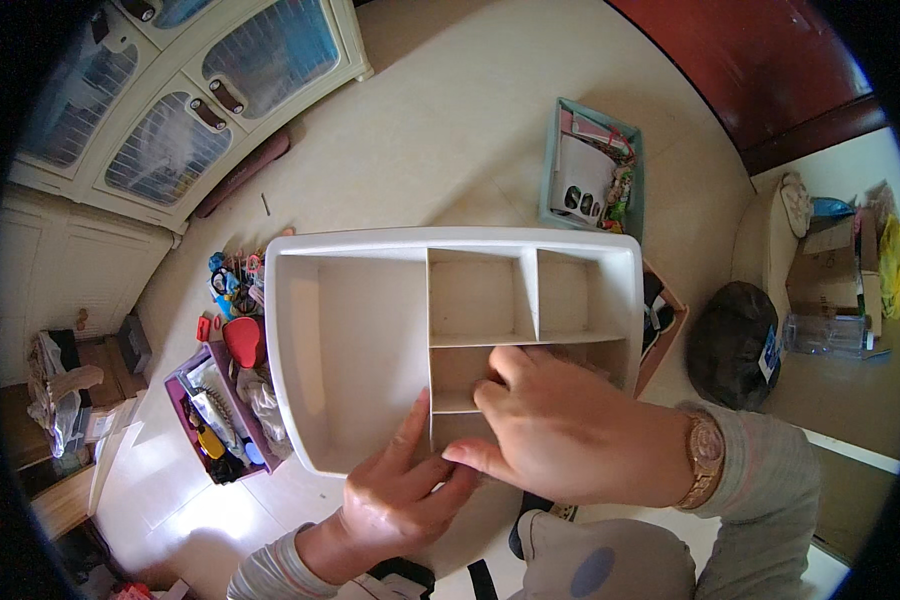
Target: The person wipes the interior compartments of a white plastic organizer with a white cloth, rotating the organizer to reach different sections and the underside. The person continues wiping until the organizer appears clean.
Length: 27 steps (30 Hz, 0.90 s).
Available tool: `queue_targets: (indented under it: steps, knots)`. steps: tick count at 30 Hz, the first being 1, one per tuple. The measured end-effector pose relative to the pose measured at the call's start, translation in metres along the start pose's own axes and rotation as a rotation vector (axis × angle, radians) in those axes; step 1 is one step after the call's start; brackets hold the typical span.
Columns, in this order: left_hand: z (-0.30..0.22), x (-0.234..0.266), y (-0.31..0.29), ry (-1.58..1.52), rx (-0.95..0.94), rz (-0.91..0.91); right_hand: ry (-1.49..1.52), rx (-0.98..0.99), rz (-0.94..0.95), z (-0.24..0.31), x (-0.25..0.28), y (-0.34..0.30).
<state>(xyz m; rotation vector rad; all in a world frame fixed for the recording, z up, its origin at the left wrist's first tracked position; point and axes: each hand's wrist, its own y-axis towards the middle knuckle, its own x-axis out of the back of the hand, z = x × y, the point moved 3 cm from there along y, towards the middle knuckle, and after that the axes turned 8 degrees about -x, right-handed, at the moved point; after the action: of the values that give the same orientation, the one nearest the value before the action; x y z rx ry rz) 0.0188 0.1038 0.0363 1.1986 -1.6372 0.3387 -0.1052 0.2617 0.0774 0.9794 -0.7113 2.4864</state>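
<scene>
A white storage box (360, 238) with thin dividers stands before me, a wide compartment on its left and several smaller ones on its right. My left hand (405, 500) is at the near side. Its index finger stretches along the upright divider (429, 300), and its thumb points right over the near compartment. My right hand (570, 430) reaches over the right half, fingers bent down into a compartment and thumb on the near side of the cross divider (455, 411). The fingertips are partly hidden, and the hand seems to pinch that divider. A gold-coloured watch (705, 458) circles my right wrist.
Beyond the box sits a pale green bin (553, 165) of small items. Left of it lie a purple bin (260, 420) and loose trinkets (228, 285). A brown box (670, 335) and a black bag (735, 345) are at right. A cream cabinet (185, 90) stands far left.
</scene>
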Motion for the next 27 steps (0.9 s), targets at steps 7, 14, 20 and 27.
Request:
queue_targets:
  steps: [7, 14, 20, 27]
  knots:
    - [0.002, 0.001, 0.007, -0.064, 0.030, -0.048, -0.009, 0.143, -0.204, 0.007, -0.016, 0.017]
    - [-0.004, 0.004, 0.009, 0.024, 0.054, 0.009, -0.394, -0.087, 0.177, -0.013, 0.031, -0.015]
    - [-0.003, 0.002, 0.008, 0.035, 0.074, -0.012, 0.046, 0.066, -0.042, 0.013, 0.016, 0.022]
    - [0.003, 0.002, 0.009, -0.047, 0.054, -0.026, -0.531, 0.037, 0.026, -0.015, 0.025, -0.021]
